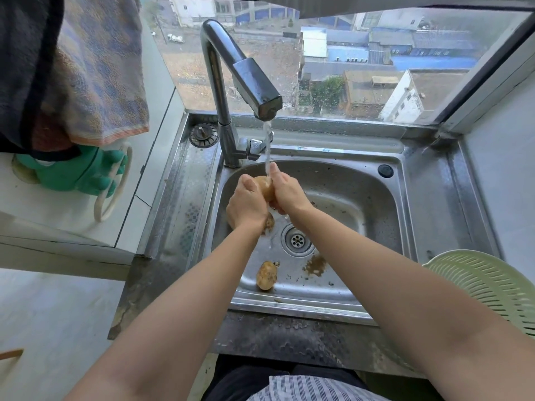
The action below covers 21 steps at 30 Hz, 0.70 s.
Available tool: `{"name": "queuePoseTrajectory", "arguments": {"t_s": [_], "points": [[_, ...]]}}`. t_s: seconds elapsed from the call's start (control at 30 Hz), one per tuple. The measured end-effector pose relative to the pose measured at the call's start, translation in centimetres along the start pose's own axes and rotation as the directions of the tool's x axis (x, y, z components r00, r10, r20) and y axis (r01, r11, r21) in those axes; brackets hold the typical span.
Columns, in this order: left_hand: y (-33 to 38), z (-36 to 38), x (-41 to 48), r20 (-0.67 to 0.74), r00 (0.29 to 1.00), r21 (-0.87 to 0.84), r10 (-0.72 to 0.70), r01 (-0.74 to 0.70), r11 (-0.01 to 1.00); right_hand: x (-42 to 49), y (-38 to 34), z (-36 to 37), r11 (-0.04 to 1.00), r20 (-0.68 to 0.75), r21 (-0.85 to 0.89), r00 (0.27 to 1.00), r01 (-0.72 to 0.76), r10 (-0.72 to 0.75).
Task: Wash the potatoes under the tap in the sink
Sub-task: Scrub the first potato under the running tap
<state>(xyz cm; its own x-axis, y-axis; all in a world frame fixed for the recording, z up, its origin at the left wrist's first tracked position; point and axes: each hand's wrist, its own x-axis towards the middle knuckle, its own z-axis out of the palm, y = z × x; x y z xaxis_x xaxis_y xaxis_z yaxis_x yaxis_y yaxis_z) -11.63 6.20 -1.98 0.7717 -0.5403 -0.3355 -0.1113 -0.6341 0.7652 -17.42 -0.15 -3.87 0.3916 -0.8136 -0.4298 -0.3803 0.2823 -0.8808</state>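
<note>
Water runs from the chrome tap (262, 96) into the steel sink (373, 198). Under the stream, my left hand (246, 202) and my right hand (285, 191) both grip one pale yellow potato (265, 186) between them. A second potato (269, 222) shows partly below my left wrist, mostly hidden. A third, muddy potato (266, 274) lies on the sink floor near the front edge, left of a patch of mud (315, 264). The drain (296, 241) is open in the middle.
A pale green plastic colander (486, 287) stands on the counter at the right. A sink strainer plug (204, 134) lies at the back left corner. Green rubber gloves (84, 175) and towels (95, 82) hang at the left. A window is behind the sink.
</note>
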Motion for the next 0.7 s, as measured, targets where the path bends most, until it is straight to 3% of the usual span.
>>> {"name": "queuePoseTrajectory", "arguments": {"t_s": [0.1,0.2,0.3,0.37,0.43,0.53,0.7], "points": [[-0.6,0.2,1.4,0.096,0.972,-0.128,-0.216,0.227,0.965,-0.7,0.2,-0.4,0.989,0.102,0.002,0.984,0.148,-0.147],[-1.3,0.7,1.3,0.217,0.952,-0.160,-0.216,0.253,0.954,-1.5,0.2,-0.3,0.981,0.278,0.134,0.945,0.141,-0.174],[0.0,0.1,-0.6,0.263,0.965,-0.167,-0.015,0.060,0.984,-0.7,-0.5,0.3,0.936,0.069,0.352,0.998,-0.021,-0.003],[0.6,-0.1,-1.4,0.294,0.951,-0.157,0.095,-0.050,0.986,-0.2,-0.9,0.5,0.874,-0.019,0.474,0.991,-0.107,0.131],[0.5,0.2,-0.7,0.252,0.967,-0.115,0.037,-0.008,0.993,-0.1,-0.8,0.5,0.872,0.000,0.486,0.998,-0.061,0.069],[-0.3,0.4,0.8,0.168,0.972,-0.164,-0.166,0.194,0.967,-0.9,-0.7,0.7,0.911,0.107,0.408,0.988,0.056,-0.109],[0.2,0.5,-0.6,0.250,0.967,-0.277,-0.056,0.126,0.952,-0.3,-1.5,1.1,0.896,-0.060,0.445,0.998,0.019,0.008]]}}
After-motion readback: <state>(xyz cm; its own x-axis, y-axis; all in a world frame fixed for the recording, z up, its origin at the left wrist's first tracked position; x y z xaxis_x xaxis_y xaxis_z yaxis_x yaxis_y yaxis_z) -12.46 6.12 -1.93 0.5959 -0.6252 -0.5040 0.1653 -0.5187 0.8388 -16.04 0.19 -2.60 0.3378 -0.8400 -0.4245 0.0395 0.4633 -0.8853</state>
